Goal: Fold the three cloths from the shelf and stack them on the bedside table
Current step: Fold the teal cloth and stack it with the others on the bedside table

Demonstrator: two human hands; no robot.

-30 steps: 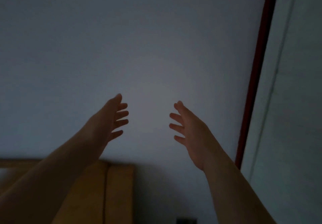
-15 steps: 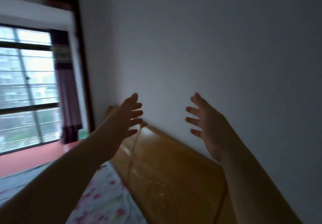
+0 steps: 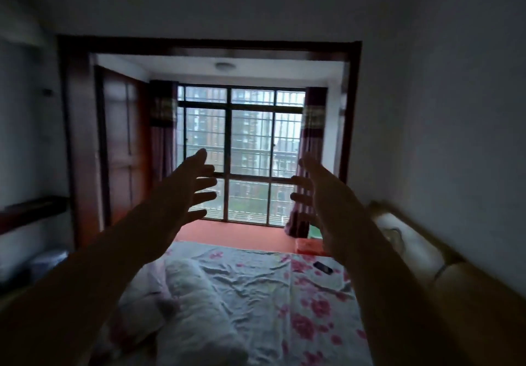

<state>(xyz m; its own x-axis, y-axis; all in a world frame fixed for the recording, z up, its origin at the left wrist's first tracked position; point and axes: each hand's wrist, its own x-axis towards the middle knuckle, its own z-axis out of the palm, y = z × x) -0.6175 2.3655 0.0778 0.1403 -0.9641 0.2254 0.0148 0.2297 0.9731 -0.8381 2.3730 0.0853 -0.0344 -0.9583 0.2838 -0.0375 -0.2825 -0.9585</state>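
Both my arms reach forward at chest height over a bed. My left hand (image 3: 186, 192) is spread with straight fingers and holds nothing. My right hand (image 3: 324, 197) is spread the same way, palm facing the left hand, and is empty. A dark shelf (image 3: 31, 212) juts from the left wall; I cannot make out any cloths on it. No bedside table shows.
The bed (image 3: 256, 280) with a flowered sheet fills the lower middle, with a white pillow (image 3: 193, 303) and a dark phone (image 3: 323, 268) on it. A wooden headboard (image 3: 455, 280) runs along the right wall. A barred window (image 3: 242, 152) and curtains stand ahead.
The view has swung left from the bare wall and headboard to face the window and bed. Both hands stay raised, spread and empty.
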